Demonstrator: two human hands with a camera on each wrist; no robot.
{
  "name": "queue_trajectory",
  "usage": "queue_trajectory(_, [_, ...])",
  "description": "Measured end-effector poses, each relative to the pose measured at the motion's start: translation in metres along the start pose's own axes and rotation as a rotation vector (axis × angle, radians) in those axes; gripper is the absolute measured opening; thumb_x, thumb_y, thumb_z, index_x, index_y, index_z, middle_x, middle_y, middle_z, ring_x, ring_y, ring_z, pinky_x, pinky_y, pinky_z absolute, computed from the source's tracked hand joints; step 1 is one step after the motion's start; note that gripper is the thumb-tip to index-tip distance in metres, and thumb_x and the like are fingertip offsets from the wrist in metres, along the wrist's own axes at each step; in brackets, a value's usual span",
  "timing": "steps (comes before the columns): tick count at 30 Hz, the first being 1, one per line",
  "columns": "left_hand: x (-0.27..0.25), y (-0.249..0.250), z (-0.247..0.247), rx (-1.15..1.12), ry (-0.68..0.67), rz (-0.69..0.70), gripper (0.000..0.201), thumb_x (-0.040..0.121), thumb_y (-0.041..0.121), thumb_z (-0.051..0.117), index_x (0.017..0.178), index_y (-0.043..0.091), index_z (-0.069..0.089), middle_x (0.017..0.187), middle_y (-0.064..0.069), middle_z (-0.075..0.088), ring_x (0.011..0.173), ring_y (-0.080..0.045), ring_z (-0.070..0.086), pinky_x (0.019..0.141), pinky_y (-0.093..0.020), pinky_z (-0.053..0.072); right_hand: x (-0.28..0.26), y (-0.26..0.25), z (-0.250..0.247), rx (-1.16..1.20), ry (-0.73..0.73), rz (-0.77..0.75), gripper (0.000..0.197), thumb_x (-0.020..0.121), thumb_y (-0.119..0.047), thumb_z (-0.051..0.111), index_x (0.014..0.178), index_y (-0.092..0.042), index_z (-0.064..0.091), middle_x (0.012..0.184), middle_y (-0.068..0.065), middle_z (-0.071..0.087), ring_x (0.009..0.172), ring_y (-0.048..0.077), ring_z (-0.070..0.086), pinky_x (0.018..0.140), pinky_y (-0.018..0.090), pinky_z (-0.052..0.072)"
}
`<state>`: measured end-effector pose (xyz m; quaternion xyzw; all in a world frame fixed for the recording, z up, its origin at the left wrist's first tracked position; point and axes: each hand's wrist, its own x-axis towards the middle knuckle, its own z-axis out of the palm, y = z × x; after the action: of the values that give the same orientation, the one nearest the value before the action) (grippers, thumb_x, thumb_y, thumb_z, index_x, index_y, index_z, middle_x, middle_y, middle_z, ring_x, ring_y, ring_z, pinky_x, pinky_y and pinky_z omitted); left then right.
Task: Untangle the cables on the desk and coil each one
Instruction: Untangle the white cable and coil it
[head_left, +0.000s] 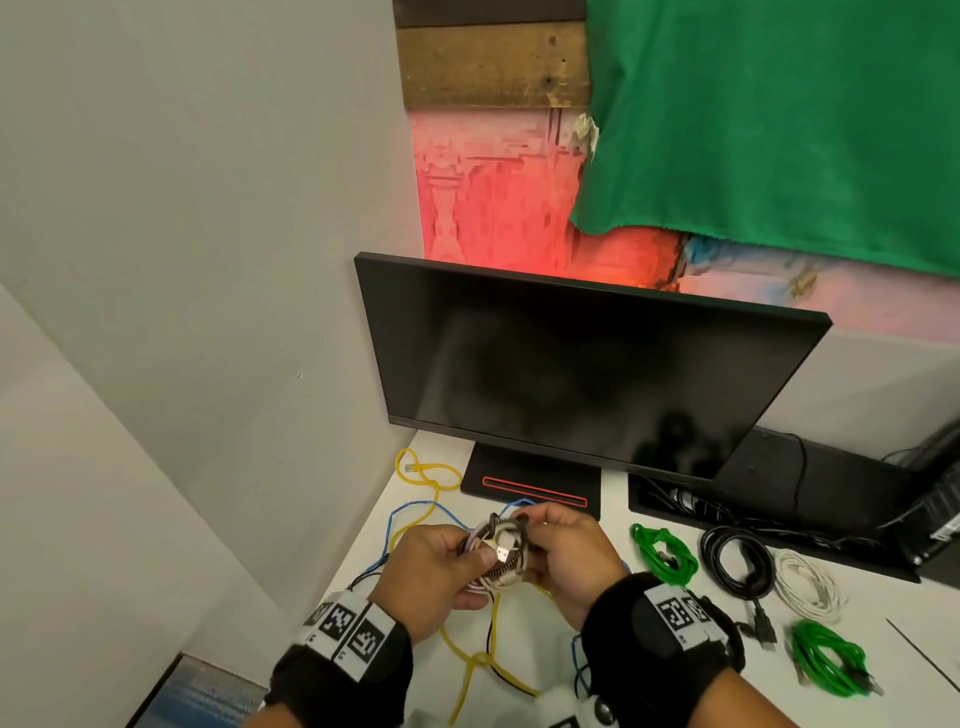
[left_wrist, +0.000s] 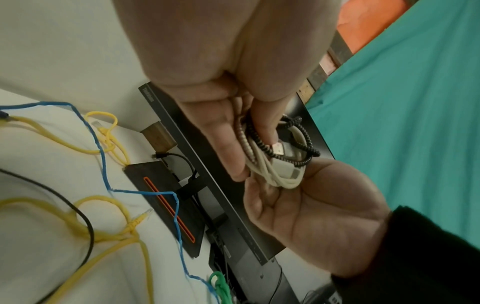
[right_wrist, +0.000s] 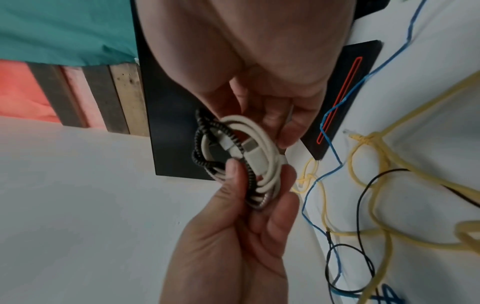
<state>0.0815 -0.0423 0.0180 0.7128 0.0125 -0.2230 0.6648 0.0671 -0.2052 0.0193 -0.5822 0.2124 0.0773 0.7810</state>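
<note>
Both hands hold one small white cable coil (head_left: 501, 558) above the near tabletop (head_left: 374, 551): left hand (head_left: 434, 569) pinches its rim, right hand (head_left: 563, 558) grips the far side. Coiling looks nearly finished; next, tuck the plug and set it down. Yellow cable (head_left: 470, 670) and blue cable (head_left: 410, 512) lie tangled beyond.

The monitor (head_left: 587, 364) stands at twelve o'clock on the desk (head_left: 649, 649). Directly before its base, both hands hold a coiled cable bundle (head_left: 501, 551) above loose cables (head_left: 470, 670) sprawling from eleven to six. At three o'clock lie four separate coils (head_left: 743, 566), the farthest perhaps touching its neighbour.
</note>
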Motion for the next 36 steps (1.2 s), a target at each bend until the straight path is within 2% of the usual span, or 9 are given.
queue_trajectory(8, [0.007,-0.001,-0.002,0.011,0.173,-0.010,0.012,0.089,0.012,0.069,0.080,0.004,0.074,0.073,-0.011,0.074,0.058,-0.022,0.070,0.051,-0.030,0.056,-0.004,-0.001,-0.016,-0.004,-0.224,-0.048,0.027,0.072,-0.025,0.071,0.097,-0.017,0.076,0.100,0.008,0.076,0.091,0.022,0.071,0.079,0.039,0.053])
queue_trajectory(13, [0.007,0.001,0.009,0.017,0.142,0.027,0.011,0.090,0.012,0.068,0.083,0.005,0.074,0.073,-0.011,0.074,0.062,-0.020,0.071,0.053,-0.029,0.057,-0.001,0.005,-0.010,-0.295,-0.024,-0.339,0.017,0.082,-0.014,0.076,0.097,-0.021,0.072,0.086,0.005,0.076,0.081,0.021,0.072,0.074,0.032,0.054])
queue_trajectory(18, [0.008,0.000,0.002,-0.012,-0.079,0.031,0.012,0.091,0.013,0.066,0.099,0.010,0.075,0.092,-0.011,0.076,0.084,-0.024,0.072,0.076,-0.036,0.058,-0.002,-0.004,-0.013,0.048,-0.093,-0.058,0.016,0.098,-0.013,0.058,0.107,-0.001,0.064,0.092,0.023,0.074,0.076,0.031,0.071,0.071,0.041,0.057])
queue_trajectory(21, [0.010,-0.004,0.000,0.109,-0.057,0.128,0.037,0.084,0.012,0.073,0.115,0.033,0.067,0.081,0.002,0.067,0.070,-0.014,0.064,0.064,-0.029,0.051,-0.008,-0.004,-0.011,0.054,-0.165,0.037,0.025,0.102,-0.021,0.052,0.105,-0.001,0.067,0.085,0.018,0.072,0.070,0.024,0.068,0.075,0.043,0.058])
queue_trajectory(24, [0.010,0.000,0.004,0.231,-0.021,0.231,0.042,0.082,0.010,0.072,0.104,0.046,0.070,0.068,0.009,0.057,0.056,-0.014,0.061,0.053,-0.027,0.052,-0.008,-0.005,-0.011,0.100,-0.154,0.075,0.037,0.102,-0.030,0.052,0.107,0.003,0.068,0.079,0.016,0.070,0.067,0.024,0.068,0.082,0.050,0.056])
queue_trajectory(27, [0.011,0.006,0.007,0.202,0.128,0.225,0.026,0.083,0.007,0.073,0.090,0.032,0.074,0.070,0.001,0.059,0.054,-0.024,0.064,0.052,-0.035,0.057,-0.010,-0.005,-0.011,-0.010,-0.271,0.036,0.045,0.092,-0.043,0.065,0.103,0.001,0.065,0.087,0.018,0.063,0.087,0.038,0.064,0.085,0.047,0.051])
queue_trajectory(29, [0.012,0.008,0.007,0.156,0.189,0.205,0.012,0.084,0.005,0.072,0.089,0.017,0.072,0.074,-0.005,0.064,0.055,-0.027,0.066,0.054,-0.036,0.058,-0.011,-0.003,-0.010,-0.118,-0.328,-0.068,0.044,0.079,-0.031,0.078,0.111,-0.005,0.063,0.097,0.015,0.068,0.096,0.041,0.066,0.093,0.049,0.051])
queue_trajectory(33, [0.009,0.013,0.007,-0.064,0.191,0.087,0.005,0.085,-0.003,0.068,0.089,-0.002,0.070,0.075,-0.015,0.071,0.063,-0.028,0.070,0.062,-0.037,0.059,-0.007,-0.005,-0.006,-0.494,-0.114,-0.338,0.022,0.088,-0.024,0.070,0.109,-0.026,0.063,0.098,-0.003,0.075,0.090,0.017,0.072,0.088,0.049,0.056])
queue_trajectory(36, [0.006,0.019,0.006,-0.209,0.085,-0.057,0.005,0.086,0.003,0.067,0.083,0.006,0.070,0.078,-0.012,0.071,0.068,-0.021,0.068,0.061,-0.030,0.054,-0.005,-0.003,-0.006,-0.567,-0.018,-0.445,0.015,0.095,-0.022,0.060,0.100,-0.036,0.064,0.095,-0.003,0.075,0.085,0.011,0.072,0.085,0.046,0.057])
